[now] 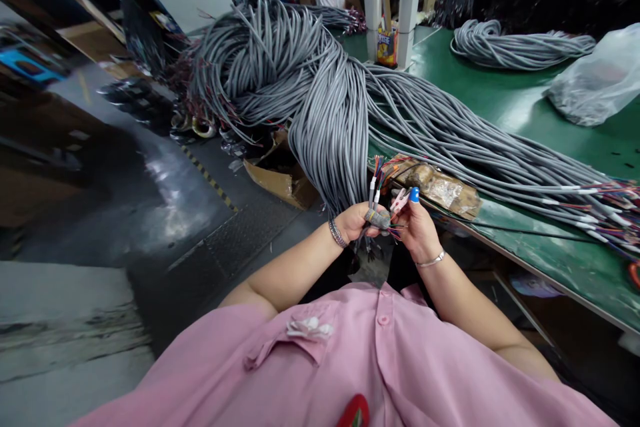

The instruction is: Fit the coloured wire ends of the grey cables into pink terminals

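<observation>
Over the green table's (523,97) edge drapes a grey cable bundle (333,127), probably heavy yet bendy. Beside that table, the left hand (356,220) grips cable ends (371,195), the right hand (418,232) a pinkish piece (399,201); jackets seem safer holds than fragile-looking wires (379,164).

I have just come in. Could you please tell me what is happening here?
A person in a pink buttoned shirt works beside a green-topped table. The left hand holds grey cable ends with white bands and multicoloured wires; the right hand pinches a pink-and-white piece, too small to identify. A thick bundle of long grey cables hangs over the table edge; more cables lie across the top.
</observation>
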Demonstrator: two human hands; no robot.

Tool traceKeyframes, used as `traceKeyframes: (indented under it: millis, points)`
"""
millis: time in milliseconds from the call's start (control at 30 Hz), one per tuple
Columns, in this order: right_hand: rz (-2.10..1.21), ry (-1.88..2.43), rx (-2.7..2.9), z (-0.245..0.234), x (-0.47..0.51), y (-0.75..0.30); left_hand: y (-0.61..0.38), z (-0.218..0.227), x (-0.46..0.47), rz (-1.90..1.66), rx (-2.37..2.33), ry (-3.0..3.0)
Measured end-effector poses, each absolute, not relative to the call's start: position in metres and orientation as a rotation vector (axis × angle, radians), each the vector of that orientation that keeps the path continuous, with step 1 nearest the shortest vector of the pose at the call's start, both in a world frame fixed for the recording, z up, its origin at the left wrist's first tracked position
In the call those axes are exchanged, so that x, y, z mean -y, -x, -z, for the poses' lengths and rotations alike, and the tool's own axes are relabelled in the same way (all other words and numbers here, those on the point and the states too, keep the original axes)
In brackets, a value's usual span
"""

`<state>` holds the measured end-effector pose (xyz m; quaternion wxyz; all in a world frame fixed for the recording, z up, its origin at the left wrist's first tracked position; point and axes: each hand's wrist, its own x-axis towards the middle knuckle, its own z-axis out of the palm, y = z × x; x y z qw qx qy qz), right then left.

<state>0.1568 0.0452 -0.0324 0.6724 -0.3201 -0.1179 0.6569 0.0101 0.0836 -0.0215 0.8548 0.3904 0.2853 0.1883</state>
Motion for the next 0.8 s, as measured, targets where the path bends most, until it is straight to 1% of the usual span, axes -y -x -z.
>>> traceKeyframes:
  millis: [100,233,433,533,667,800]
  points:
    - [-1.469,0.731,0.257,0.033,-0.046,-0.156,-0.010,0.026,-0.084,-0.387,-0.605,-0.838]
    - [-1.576,0.731,0.292,0.035,-0.042,-0.161,-0.007,0.027,-0.083,-0.388,-0.617,-0.856]
    - [-1.734,0.648,0.341,0.033,-0.032,-0.169,-0.002,0.010,-0.068,-0.451,-0.664,-0.920]
    - [-1.763,0.633,0.368,0.026,-0.029,-0.171,-0.001,0.001,-0.051,-0.569,-0.719,-0.993]
    - [-1.665,0.724,0.422,0.019,-0.028,-0.170,-0.003,-0.004,-0.033,-0.681,-0.761,-1.036]
    - [-1.447,0.830,0.526,0.023,-0.028,-0.168,-0.007,-0.005,-0.032,-0.751,-0.786,-1.008]
